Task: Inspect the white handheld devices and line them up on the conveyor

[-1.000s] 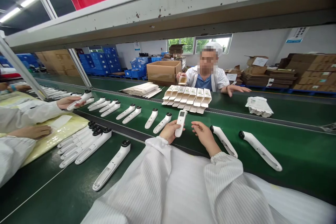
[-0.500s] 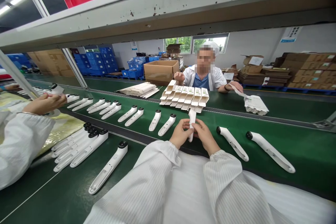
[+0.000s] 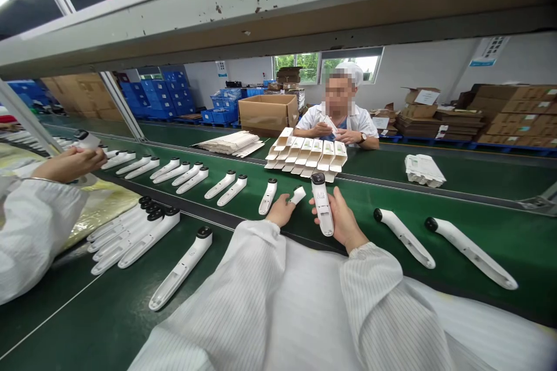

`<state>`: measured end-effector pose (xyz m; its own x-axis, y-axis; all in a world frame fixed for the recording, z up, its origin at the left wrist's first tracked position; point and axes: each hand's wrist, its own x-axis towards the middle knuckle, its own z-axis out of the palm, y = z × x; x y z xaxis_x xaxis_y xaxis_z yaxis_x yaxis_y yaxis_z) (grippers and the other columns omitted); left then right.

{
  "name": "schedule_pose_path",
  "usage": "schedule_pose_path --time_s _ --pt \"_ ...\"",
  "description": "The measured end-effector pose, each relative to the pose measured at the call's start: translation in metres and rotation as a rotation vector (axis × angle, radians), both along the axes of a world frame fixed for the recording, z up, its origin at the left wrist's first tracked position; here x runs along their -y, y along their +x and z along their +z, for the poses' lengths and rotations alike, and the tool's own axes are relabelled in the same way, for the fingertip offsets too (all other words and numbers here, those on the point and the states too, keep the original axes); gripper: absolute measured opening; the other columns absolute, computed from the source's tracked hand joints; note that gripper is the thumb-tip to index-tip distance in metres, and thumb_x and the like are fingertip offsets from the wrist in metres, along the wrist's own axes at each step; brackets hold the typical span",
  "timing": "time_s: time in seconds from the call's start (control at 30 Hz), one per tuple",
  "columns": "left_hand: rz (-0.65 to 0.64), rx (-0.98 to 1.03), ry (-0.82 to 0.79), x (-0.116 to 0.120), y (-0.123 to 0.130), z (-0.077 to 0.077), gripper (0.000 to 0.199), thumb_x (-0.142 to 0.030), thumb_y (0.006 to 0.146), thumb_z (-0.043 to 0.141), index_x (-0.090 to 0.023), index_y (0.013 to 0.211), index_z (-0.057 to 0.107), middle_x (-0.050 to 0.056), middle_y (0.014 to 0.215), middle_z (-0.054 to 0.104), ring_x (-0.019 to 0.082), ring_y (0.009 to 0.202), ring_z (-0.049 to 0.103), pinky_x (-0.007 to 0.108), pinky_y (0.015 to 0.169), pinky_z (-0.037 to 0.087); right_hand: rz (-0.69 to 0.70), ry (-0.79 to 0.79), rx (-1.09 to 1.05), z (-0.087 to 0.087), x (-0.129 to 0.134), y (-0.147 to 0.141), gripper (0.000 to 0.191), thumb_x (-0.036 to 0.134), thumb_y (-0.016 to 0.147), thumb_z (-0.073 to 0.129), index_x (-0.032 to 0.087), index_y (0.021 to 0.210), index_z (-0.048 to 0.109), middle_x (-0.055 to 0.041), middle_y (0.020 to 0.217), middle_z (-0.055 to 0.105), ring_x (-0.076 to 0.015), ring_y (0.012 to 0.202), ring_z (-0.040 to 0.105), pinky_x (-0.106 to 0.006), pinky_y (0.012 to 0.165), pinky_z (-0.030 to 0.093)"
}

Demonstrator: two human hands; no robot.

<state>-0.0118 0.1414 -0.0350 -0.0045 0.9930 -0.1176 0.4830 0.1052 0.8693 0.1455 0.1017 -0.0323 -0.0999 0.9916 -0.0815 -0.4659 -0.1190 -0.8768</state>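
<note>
My right hand [image 3: 346,221] is closed around a white handheld thermometer [image 3: 322,206]. It stands nearly upright, with its black head at the top and its open battery recess facing me. To the left, my left hand [image 3: 282,210] pinches another white thermometer [image 3: 298,194] just over the green belt; my fingers partly cover that one. A thermometer [image 3: 267,196] lies beside my left hand. Two more, a nearer thermometer [image 3: 404,237] and a farther-right thermometer [image 3: 472,252], lie on the belt to the right with their recesses showing.
Opened white cartons [image 3: 311,153] stand beyond my hands, with flat cartons [image 3: 230,144] to their left. A co-worker [image 3: 339,110] opposite holds a carton. At left, another person's hand [image 3: 72,163] holds a thermometer. Several thermometers [image 3: 130,237] lie on the near table. A shelf [image 3: 243,17] hangs overhead.
My hands have separated; the thermometer both held is now in my right hand, turned recess toward me. My left hand has moved left onto another. Belt thermometers shifted right. The co-worker's hands came together.
</note>
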Motion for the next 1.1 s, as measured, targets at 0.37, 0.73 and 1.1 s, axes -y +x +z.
schedule_pose_path --time_s 0.37,0.73,1.1 --pt "-0.056 1.12 -0.426 0.016 0.02 0.007 0.035 -0.031 0.09 0.033 -0.011 0.092 0.061 0.008 0.072 0.061 0.011 0.053 0.05 0.017 0.036 0.027 -0.244 -0.068 1.503 -0.013 -0.009 0.036 0.035 0.042 0.087 0.039 0.016 0.096 0.06 -0.0147 0.097 0.064 -0.0277 0.088 0.06 -0.037 0.071 0.043" --pt "-0.068 1.084 -0.208 0.023 0.04 0.001 0.024 -0.014 0.072 0.06 -0.017 0.096 0.058 0.001 0.074 0.06 0.011 0.066 0.056 0.02 0.059 0.044 -0.05 0.297 0.592 -0.005 -0.005 0.009 0.043 0.043 0.07 0.064 0.021 0.106 0.058 -0.0051 0.1 0.065 -0.0209 0.089 0.06 -0.034 0.078 0.048" --pt "-0.193 -0.71 0.216 0.005 0.001 -0.004 0.059 -0.028 0.072 0.063 -0.018 0.127 0.045 0.014 0.122 0.052 0.032 0.118 0.043 0.041 0.095 0.036 0.085 0.071 0.272 -0.004 -0.002 0.012 0.037 0.051 0.073 0.062 0.023 0.098 0.06 -0.0043 0.097 0.068 -0.0192 0.087 0.063 -0.029 0.069 0.049"
